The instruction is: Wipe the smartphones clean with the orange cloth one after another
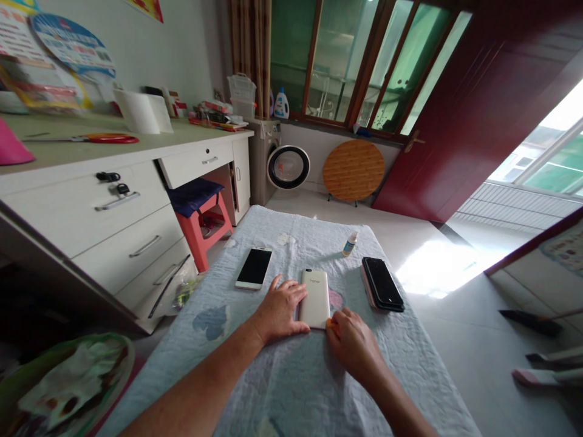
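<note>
A white-gold smartphone (pixel 315 296) lies back side up on the quilted cloth. At its left side my left hand (pixel 282 308) holds it, fingertips on its left edge and thumb by the lower left corner. My right hand (pixel 353 340) is closed at the lower right corner, pinching a small orange thing (pixel 330 324) that is mostly hidden by the fingers. Left of my hands rests a white smartphone (pixel 254 267), its dark screen up. To the right, a black smartphone (pixel 383 283) lies on top of another phone. A small spray bottle (pixel 350 244) stands farther back.
A pale blue quilted cloth (pixel 291 388) covers the table. On the left are a desk (pixel 113 200) with drawers, a red stool (pixel 203 227) and a bin (pixel 122 370). A washing machine (pixel 264 164) with its door open and a round wooden tabletop (pixel 354 170) stand behind.
</note>
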Available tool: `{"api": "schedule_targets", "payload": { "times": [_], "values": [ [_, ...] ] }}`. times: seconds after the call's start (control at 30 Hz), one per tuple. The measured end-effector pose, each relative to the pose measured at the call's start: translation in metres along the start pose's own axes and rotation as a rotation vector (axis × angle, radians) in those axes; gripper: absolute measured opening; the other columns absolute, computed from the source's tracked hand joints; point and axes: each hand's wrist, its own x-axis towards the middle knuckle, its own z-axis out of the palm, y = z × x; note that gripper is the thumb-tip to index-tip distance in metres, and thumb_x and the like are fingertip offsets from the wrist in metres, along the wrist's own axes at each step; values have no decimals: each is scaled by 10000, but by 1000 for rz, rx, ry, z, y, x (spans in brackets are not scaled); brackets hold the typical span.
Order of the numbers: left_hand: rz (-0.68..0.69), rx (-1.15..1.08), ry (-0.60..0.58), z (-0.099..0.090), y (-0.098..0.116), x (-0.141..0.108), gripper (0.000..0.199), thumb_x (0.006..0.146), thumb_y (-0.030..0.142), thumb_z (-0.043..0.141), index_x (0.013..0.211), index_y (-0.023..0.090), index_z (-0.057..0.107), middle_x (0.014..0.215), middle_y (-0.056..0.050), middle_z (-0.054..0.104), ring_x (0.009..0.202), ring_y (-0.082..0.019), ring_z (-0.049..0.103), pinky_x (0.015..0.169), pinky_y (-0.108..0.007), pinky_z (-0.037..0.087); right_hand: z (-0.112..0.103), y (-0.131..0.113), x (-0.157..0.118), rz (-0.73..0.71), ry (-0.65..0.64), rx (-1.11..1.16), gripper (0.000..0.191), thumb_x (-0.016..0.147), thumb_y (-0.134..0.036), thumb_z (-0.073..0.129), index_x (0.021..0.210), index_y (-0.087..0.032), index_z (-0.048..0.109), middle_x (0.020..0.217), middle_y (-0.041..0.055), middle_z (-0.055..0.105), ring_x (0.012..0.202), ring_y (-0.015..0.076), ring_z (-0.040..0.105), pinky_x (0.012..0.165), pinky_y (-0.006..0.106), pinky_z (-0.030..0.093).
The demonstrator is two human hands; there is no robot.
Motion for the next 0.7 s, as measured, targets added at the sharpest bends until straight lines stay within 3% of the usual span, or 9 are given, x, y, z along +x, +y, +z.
{"api": "schedule_targets", "payload": {
  "times": [0.13, 0.3, 0.4, 0.57, 0.7],
  "values": [
    [5, -1, 3, 2, -1, 0, 706, 627, 577, 754, 1219, 240, 567, 1350, -88, 557, 1256, -328, 456, 1122, -561, 124, -6, -6, -5, -18, -42, 29, 189, 858, -193, 497, 689, -194, 581, 774, 44, 605, 709, 148, 545, 633, 257, 318],
    [22, -10, 6, 1, -2, 0, 668, 664, 550, 738, 1225, 235, 558, 1347, -83, 560, 1252, -313, 459, 1123, -564, 124, -9, -15, -6, -153, -21, 124, 111, 881, -178, 497, 833, -201, 595, 895, 30, 597, 828, 143, 541, 706, 219, 351],
    [30, -12, -4, -2, 0, -1, 613, 710, 524, 711, 1227, 231, 559, 1359, -91, 549, 1263, -310, 449, 1117, -570, 139, -6, -17, -4, -162, -58, 129, 117, 896, -165, 496, 843, -200, 594, 881, 21, 586, 809, 132, 537, 698, 208, 353],
    [9, 2, -14, -5, 3, 0, 346, 868, 290, 556, 1209, 237, 568, 1362, -66, 550, 1265, -267, 459, 1103, -562, 176, 2, -23, 2, -236, -38, 99, 148, 913, -187, 519, 825, -211, 635, 850, 17, 561, 790, 127, 520, 696, 213, 347],
    [8, 10, -12, -1, 3, 1, 313, 895, 202, 485, 1192, 243, 577, 1356, -52, 557, 1254, -244, 470, 1104, -541, 188, 12, -30, 6, -421, 23, 35, 140, 930, -223, 519, 909, -233, 657, 874, 28, 545, 805, 143, 472, 713, 241, 334]
  ]
}}
